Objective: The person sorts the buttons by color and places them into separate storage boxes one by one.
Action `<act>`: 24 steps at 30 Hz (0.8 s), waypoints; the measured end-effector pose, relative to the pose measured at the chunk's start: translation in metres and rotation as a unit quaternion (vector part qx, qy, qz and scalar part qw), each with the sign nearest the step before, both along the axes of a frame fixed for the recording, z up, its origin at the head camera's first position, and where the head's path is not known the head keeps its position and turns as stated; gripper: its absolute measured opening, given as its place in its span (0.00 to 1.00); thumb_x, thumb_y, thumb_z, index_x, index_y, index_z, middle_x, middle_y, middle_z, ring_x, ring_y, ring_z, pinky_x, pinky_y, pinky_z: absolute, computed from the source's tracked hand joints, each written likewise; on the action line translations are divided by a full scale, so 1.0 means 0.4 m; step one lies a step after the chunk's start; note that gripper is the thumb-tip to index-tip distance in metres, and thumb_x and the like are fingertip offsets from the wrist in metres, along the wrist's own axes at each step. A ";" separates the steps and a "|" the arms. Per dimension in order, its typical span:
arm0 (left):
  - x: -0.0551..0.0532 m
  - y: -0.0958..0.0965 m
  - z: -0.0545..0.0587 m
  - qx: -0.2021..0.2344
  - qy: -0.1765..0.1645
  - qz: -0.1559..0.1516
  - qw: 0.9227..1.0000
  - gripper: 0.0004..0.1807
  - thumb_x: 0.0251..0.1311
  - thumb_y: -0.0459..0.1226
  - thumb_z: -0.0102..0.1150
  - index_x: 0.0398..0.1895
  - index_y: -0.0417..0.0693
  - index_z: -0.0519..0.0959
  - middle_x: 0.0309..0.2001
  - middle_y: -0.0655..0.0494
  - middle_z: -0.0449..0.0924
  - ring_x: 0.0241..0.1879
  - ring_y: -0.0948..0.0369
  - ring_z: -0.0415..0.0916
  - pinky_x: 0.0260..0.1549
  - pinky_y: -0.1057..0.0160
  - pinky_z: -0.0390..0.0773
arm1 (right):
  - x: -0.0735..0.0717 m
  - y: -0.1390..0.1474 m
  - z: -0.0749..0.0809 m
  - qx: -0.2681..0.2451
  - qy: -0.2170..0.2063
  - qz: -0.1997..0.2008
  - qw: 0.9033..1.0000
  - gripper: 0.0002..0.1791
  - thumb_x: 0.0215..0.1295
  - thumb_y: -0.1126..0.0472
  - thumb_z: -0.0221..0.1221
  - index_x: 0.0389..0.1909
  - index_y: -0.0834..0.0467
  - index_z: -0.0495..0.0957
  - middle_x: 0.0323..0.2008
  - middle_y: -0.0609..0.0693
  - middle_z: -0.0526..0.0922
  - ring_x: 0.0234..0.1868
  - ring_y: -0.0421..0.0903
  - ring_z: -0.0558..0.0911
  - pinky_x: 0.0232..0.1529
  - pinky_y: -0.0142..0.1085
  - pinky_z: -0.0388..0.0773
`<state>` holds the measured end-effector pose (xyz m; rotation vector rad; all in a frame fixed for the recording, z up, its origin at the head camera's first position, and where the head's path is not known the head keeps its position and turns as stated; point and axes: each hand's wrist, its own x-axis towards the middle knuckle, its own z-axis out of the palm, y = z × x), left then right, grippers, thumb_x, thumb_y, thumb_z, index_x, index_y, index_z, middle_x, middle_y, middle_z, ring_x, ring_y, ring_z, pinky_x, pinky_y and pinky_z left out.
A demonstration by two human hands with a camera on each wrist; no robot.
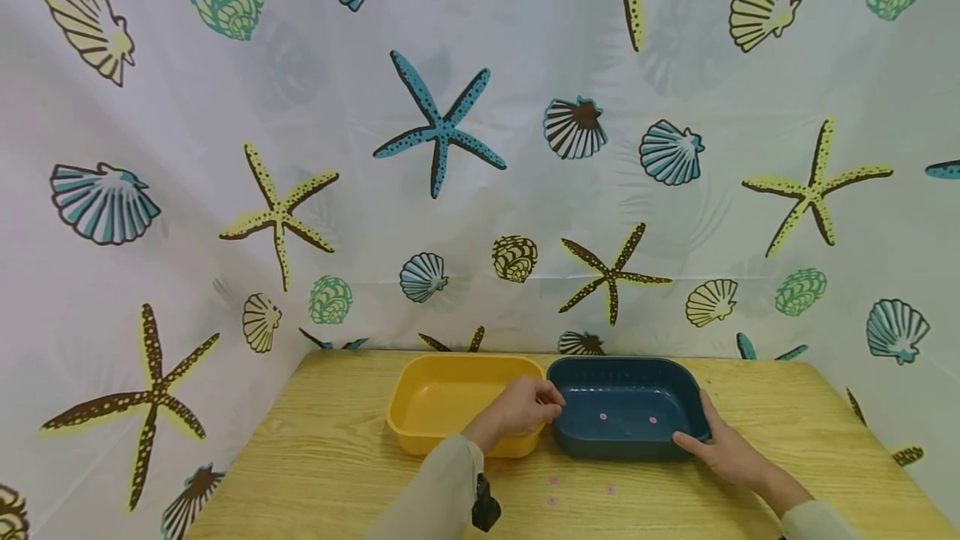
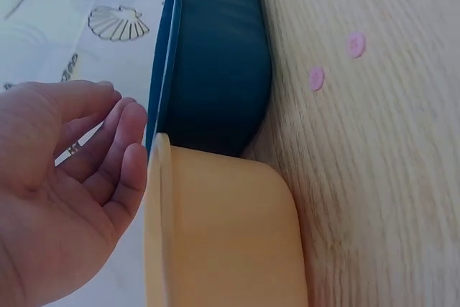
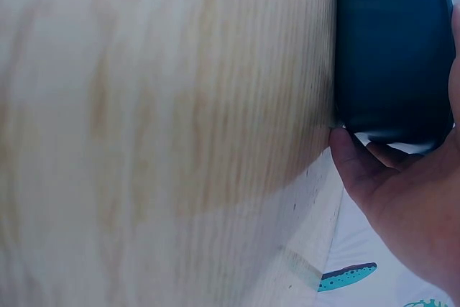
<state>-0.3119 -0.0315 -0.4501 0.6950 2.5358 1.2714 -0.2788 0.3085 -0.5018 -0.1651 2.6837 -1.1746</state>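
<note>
My left hand [image 1: 521,407] hovers over the border between a yellow plastic bin [image 1: 427,442] and a dark blue plastic bin [image 1: 622,448]. Its fingers curl, with thumb and index tips close together; in the left wrist view, whether anything lies between them is hidden. At the blue bin's right front corner, my right hand [image 1: 723,444] holds the bin, thumb at the front and fingers along the right side. Inside the blue bin lie two small pink buttons, a left button [image 1: 603,417] and a right button [image 1: 652,420].
On the wooden table [image 1: 315,457], in front of the bins, lie three more pink buttons, among them one button [image 1: 611,490] farther right. The bins stand side by side. Behind them hangs a white curtain [image 1: 495,190] printed with shells and starfish.
</note>
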 end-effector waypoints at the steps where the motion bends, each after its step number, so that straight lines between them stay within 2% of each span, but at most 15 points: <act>1: 0.007 -0.001 0.005 -0.003 -0.003 -0.013 1.000 0.05 0.62 0.32 0.59 0.37 0.40 0.82 0.29 0.58 0.78 0.28 0.60 0.75 0.30 0.66 0.75 | 0.000 0.000 0.000 -0.001 -0.001 0.000 1.000 0.57 0.67 0.43 0.54 0.70 0.67 0.21 0.69 0.75 0.32 0.67 0.73 0.42 0.62 0.64 0.45; 6: 0.041 -0.006 0.015 -0.039 -0.015 -0.061 0.997 0.04 0.61 0.33 0.60 0.36 0.42 0.83 0.29 0.62 0.79 0.29 0.64 0.74 0.32 0.68 0.74 | 0.000 0.001 0.000 -0.003 -0.001 0.001 1.000 0.57 0.67 0.43 0.54 0.70 0.66 0.20 0.69 0.75 0.31 0.67 0.73 0.41 0.62 0.64 0.45; 10: 0.065 -0.009 0.011 -0.060 -0.005 -0.091 0.994 0.04 0.61 0.33 0.61 0.36 0.43 0.84 0.30 0.64 0.80 0.29 0.68 0.73 0.33 0.70 0.74 | 0.000 0.001 0.001 -0.006 -0.003 0.002 1.000 0.57 0.67 0.44 0.54 0.70 0.67 0.20 0.69 0.75 0.31 0.67 0.73 0.41 0.62 0.64 0.44; 15: 0.085 -0.015 -0.011 -0.071 0.015 -0.130 0.989 0.05 0.61 0.33 0.60 0.35 0.42 0.84 0.30 0.64 0.81 0.28 0.71 0.74 0.32 0.73 0.74 | 0.000 0.002 0.003 -0.002 0.001 0.003 1.000 0.57 0.67 0.43 0.54 0.69 0.67 0.21 0.69 0.76 0.31 0.67 0.73 0.41 0.62 0.64 0.45; 19: 0.097 -0.019 -0.033 -0.081 0.013 -0.144 0.986 0.04 0.60 0.31 0.61 0.35 0.41 0.84 0.29 0.67 0.80 0.28 0.72 0.73 0.32 0.73 0.74 | -0.001 0.002 0.001 -0.002 0.003 0.003 1.000 0.57 0.67 0.43 0.54 0.69 0.67 0.21 0.69 0.75 0.31 0.67 0.73 0.42 0.62 0.64 0.45; 24: 0.111 -0.022 -0.062 -0.104 0.017 -0.159 0.982 0.04 0.55 0.30 0.65 0.35 0.41 0.84 0.29 0.63 0.81 0.27 0.73 0.72 0.31 0.74 0.74 | 0.001 0.000 0.002 0.003 0.005 0.003 1.000 0.57 0.67 0.43 0.54 0.70 0.67 0.21 0.68 0.76 0.32 0.67 0.73 0.42 0.62 0.64 0.46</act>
